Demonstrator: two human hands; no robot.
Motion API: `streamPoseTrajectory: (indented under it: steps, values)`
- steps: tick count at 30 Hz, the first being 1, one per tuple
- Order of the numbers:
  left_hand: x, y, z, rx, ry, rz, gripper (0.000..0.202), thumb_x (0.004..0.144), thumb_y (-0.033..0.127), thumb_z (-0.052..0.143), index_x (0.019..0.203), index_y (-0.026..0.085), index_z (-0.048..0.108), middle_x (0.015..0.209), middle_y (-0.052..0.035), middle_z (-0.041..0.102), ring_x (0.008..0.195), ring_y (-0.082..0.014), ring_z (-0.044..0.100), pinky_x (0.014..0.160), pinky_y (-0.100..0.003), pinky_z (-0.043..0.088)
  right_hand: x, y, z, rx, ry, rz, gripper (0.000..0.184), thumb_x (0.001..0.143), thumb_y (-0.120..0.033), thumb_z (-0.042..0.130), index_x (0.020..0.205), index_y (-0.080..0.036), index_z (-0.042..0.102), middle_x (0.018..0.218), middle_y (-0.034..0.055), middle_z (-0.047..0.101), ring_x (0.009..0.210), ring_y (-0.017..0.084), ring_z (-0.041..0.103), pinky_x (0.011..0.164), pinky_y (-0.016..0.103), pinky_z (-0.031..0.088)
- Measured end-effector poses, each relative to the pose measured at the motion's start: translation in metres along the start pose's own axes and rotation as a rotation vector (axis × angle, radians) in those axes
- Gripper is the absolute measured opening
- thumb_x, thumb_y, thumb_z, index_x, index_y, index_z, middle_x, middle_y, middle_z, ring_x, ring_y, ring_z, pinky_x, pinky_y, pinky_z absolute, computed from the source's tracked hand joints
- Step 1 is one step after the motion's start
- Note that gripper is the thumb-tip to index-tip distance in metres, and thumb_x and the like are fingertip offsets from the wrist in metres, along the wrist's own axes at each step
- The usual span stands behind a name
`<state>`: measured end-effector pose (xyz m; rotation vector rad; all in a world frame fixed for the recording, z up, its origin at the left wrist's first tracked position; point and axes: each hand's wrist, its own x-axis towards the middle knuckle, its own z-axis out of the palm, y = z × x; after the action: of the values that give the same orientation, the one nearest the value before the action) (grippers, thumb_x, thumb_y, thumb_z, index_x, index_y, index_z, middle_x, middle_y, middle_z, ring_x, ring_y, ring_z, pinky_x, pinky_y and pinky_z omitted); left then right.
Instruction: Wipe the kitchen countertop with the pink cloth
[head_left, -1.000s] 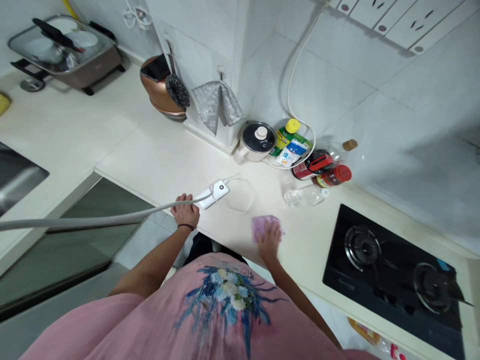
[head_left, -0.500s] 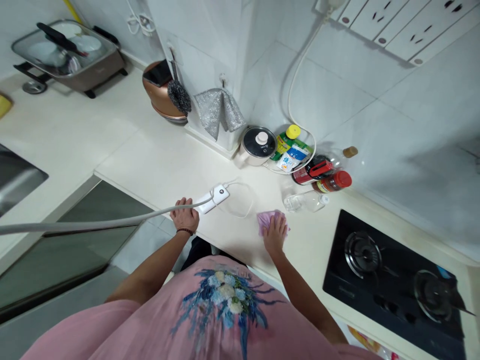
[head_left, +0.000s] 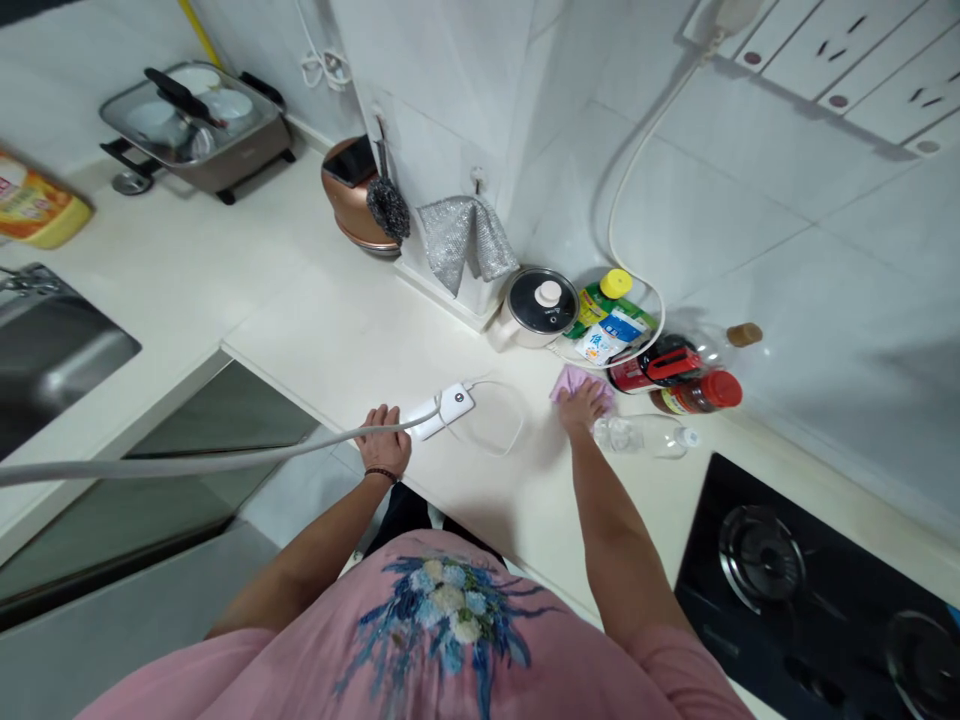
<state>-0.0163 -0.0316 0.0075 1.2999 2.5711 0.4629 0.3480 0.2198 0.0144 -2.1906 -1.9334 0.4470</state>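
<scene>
My right hand (head_left: 582,404) presses a pink cloth (head_left: 571,380) onto the white countertop (head_left: 300,290), fingers spread across it. Just right of the cloth lies a clear plastic bottle (head_left: 649,436) on its side. My left hand (head_left: 383,440) rests at the counter's front edge, holding nothing, its fingers lying on the surface. Beside those fingers is a white rectangular device (head_left: 454,402) with a thin cord. A grey cable or strap (head_left: 300,452) crosses in front of my left hand.
Against the wall stand a small lidded pot (head_left: 541,302), a white packet (head_left: 609,335) and a red-capped jar (head_left: 694,392). A black gas stove (head_left: 825,560) is at the right. On the left are a sink (head_left: 67,350) and an electric pan (head_left: 202,140) with dishes inside.
My right hand has pushed the pink cloth away from me, towards the wall and the bottles. My left hand stays at the counter edge. The view has shifted a little left.
</scene>
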Motion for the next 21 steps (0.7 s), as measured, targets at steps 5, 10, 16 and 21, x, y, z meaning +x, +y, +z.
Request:
streamPoseTrajectory:
  steps: [5,10,16,21]
  values:
    - [0.000,-0.002,0.002,0.007,-0.009,-0.010,0.060,0.092,0.027,0.052,0.151,0.022,0.061,0.164,-0.0157,0.052,0.158,-0.0356,0.036,0.127,-0.057,0.022,0.010,-0.020,0.014,-0.034,-0.049,-0.021,0.082,0.106,-0.055,0.025,0.175,-0.011,0.018,0.182,0.0213,0.011,0.167,0.039,0.010,0.130,0.067,0.016]
    - [-0.001,-0.003,0.003,-0.011,-0.009,-0.007,0.061,0.092,0.028,0.053,0.153,0.022,0.060,0.165,-0.0161,0.051,0.158,-0.0362,0.036,0.127,-0.057,0.022,-0.013,-0.091,0.047,-0.114,-0.216,-0.205,0.083,0.105,-0.054,0.032,0.175,-0.013,0.017,0.183,0.0155,0.009,0.167,0.042,0.002,0.132,0.065,0.010]
    - [-0.001,-0.004,0.002,0.006,-0.004,-0.002,0.061,0.093,0.028,0.053,0.152,0.022,0.060,0.164,-0.0161,0.052,0.158,-0.0362,0.037,0.128,-0.057,0.022,-0.028,-0.114,0.050,-0.166,-0.284,-0.569,0.077,0.108,-0.051,0.035,0.175,-0.017,0.021,0.184,0.0088,0.011,0.168,0.036,0.000,0.135,0.056,0.006]
    - [-0.001,-0.002,0.000,0.022,0.003,-0.006,0.059,0.094,0.027,0.050,0.151,0.022,0.061,0.164,-0.0153,0.052,0.157,-0.0350,0.037,0.127,-0.056,0.022,-0.012,-0.051,0.023,-0.167,-0.231,-0.324,0.074,0.109,-0.052,0.030,0.175,-0.023,0.021,0.184,0.0054,0.013,0.169,0.032,0.000,0.134,0.061,0.005]
